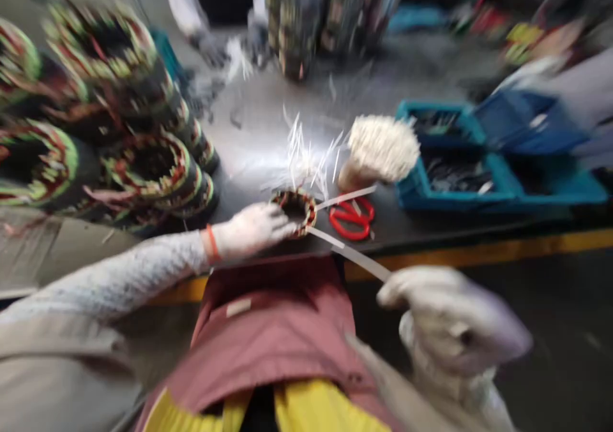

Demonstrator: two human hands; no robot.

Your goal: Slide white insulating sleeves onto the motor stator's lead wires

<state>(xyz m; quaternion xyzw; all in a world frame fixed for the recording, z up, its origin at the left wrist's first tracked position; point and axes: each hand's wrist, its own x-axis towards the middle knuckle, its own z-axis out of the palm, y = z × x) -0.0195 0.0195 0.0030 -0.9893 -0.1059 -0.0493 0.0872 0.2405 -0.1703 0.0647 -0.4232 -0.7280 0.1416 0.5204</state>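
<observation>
My left hand [253, 229], in a white glove, grips the near left side of a small ring-shaped motor stator [310, 212] with coloured windings, which rests at the table's front edge. A white lacing cord [361, 263] runs from the stator out to my right hand [445, 311]. That hand, also gloved and blurred by motion, pinches the cord's far end in front of the table. A second length of white cord sticks out to the right of the stator. Red-handled scissors [352, 218] lie just right of it; their blades are not clearly visible.
Stacked stators [153, 164] stand at the left, with another stack [297, 23] at the back. Loose white cord pieces [306, 157] lie behind my work. A cream-coloured bundle [383, 148] and teal bins [445, 183] are at the right. Co-workers' hands [211, 46] show across the table.
</observation>
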